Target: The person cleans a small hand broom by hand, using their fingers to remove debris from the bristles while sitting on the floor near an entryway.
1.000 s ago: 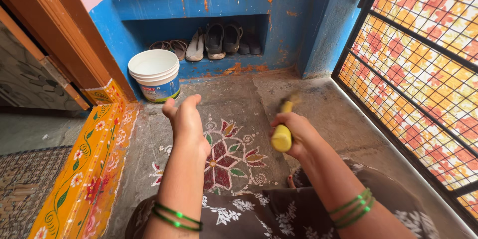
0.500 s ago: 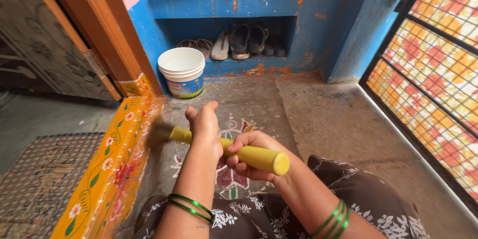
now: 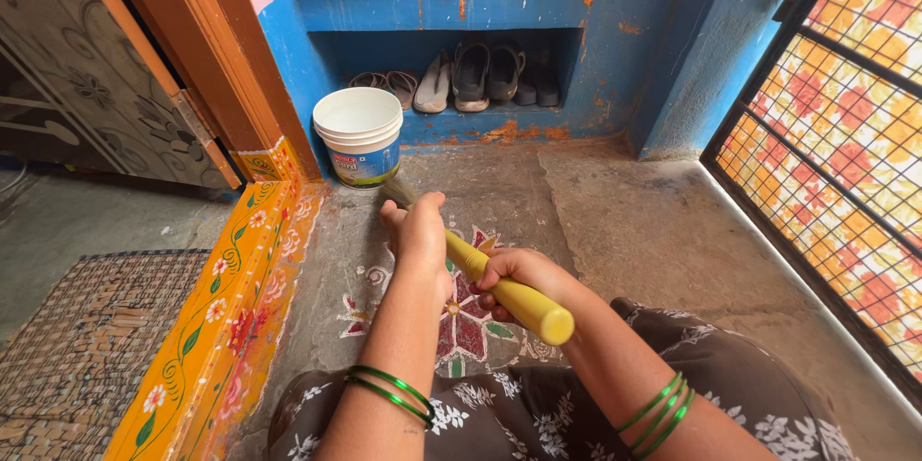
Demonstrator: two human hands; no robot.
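Note:
A short broom with a yellow handle (image 3: 526,307) lies across both my hands, its brown bristles (image 3: 397,192) pointing forward to the stone floor just before a white bucket (image 3: 358,134). My right hand (image 3: 519,276) grips the handle near its butt end. My left hand (image 3: 419,230) is closed over the handle farther up, close to the bristles. A red, white and green flower pattern (image 3: 468,328) is painted on the floor under my hands. Both wrists wear green bangles.
A yellow painted threshold (image 3: 216,312) runs along the left, with a woven mat (image 3: 86,346) beyond it. Several sandals (image 3: 471,72) sit in a blue wall niche ahead. A black metal grille (image 3: 826,154) closes the right side.
One second ago my right hand alone held the broom on the right and my left hand was free. Both hands now hold it, and the bristles have swung from the threshold towards the bucket.

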